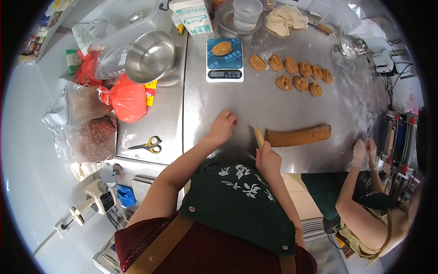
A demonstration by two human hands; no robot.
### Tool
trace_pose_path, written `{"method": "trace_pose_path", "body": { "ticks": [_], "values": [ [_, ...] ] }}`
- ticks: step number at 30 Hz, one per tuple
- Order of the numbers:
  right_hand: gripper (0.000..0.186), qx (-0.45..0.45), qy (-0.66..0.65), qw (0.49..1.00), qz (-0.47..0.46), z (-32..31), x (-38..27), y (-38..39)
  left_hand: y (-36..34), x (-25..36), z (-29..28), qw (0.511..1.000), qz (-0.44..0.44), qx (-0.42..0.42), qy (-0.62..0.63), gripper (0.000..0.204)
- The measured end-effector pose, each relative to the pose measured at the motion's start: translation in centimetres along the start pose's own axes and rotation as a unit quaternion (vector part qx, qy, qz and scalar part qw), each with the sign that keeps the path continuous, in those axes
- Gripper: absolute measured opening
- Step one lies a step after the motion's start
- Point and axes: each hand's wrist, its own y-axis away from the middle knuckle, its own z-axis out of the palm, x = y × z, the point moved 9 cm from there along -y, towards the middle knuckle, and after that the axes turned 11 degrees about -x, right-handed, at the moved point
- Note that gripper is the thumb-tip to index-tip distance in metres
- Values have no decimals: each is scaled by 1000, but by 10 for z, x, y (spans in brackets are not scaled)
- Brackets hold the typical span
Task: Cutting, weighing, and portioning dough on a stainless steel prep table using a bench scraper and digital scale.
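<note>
My right hand [268, 160] grips the pale wooden handle of a dough scraper [259, 138], held upright just left of a long brown dough log [299, 136]. The scraper's blade shows almost edge-on. Over the table to the left, my left hand [222, 125] has its fingers curled in, and nothing shows in it. Beyond it, a lump of brown dough [221, 48] rests on a digital kitchen scale [225, 75]. Several cut dough pieces [291, 65] lie in loose rows to the right of the scale.
At left are a steel bowl [150, 57], a red plastic bag [128, 99] and scissors [152, 145]. A milk carton [191, 18], a water container [247, 14] and a cloth [286, 19] line the back. A co-worker's gloved hands [363, 154] are at the table's right edge.
</note>
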Motion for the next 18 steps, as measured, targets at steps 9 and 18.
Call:
{"method": "trace_pose_path", "body": {
  "ticks": [9,18],
  "values": [
    [30,3,-8,1000,-4,-2,1,-2,6,2,1,999,32,26,2,21],
    [30,-8,-6,1000,9,-3,3,-3,-60,-21,-86,978,7,209,13,14]
  ]
}}
